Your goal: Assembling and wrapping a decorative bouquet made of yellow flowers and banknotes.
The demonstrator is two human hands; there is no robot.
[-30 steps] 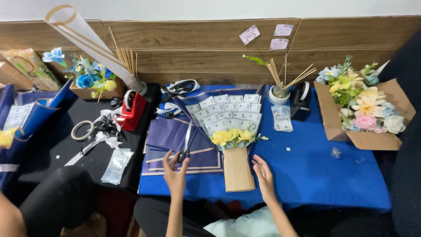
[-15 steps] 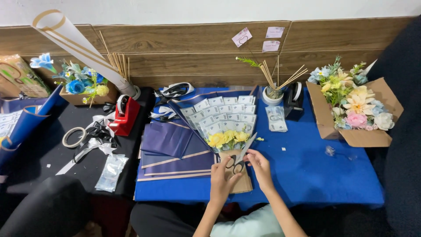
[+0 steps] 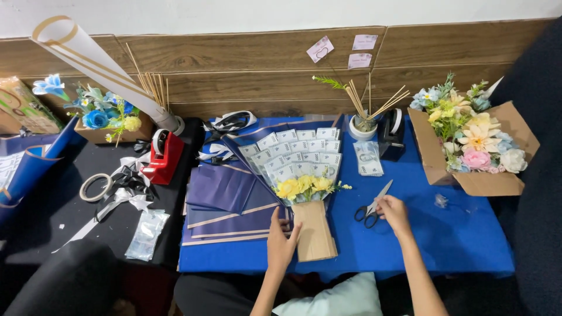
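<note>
- A bouquet (image 3: 304, 187) lies in the middle of the worktop (image 3: 456, 234), which is covered with a blue cloth: fanned banknotes at the top, yellow flowers below them, and a brown paper handle wrap (image 3: 315, 231) pointing toward the person.
- The left hand (image 3: 281, 243) lies flat and open, fingers spread, at the left edge of the brown wrap and touching it; it grips nothing.
- The right hand (image 3: 393, 212) rests on the blue cloth with loosely curled fingers touching the scissors (image 3: 372, 206), which lie just right of the bouquet.
- Dark blue wrapping sheets (image 3: 225, 196) with pale edge stripes are stacked to the left, under the bouquet.
- A small stack of banknotes (image 3: 369, 158) lies beside a white cup of wooden sticks (image 3: 363, 120) and a black tape dispenser (image 3: 391, 137).
- On the right stands a tilted brown cardboard box (image 3: 474, 175) filled with pastel flowers.
- Three small pale labels (image 3: 345, 50), squarish, are stuck on the wooden wall behind.
- On the left sits a red tape dispenser (image 3: 164, 155), with a clear plastic packet (image 3: 146, 234) lying near the worktop's front edge.
</note>
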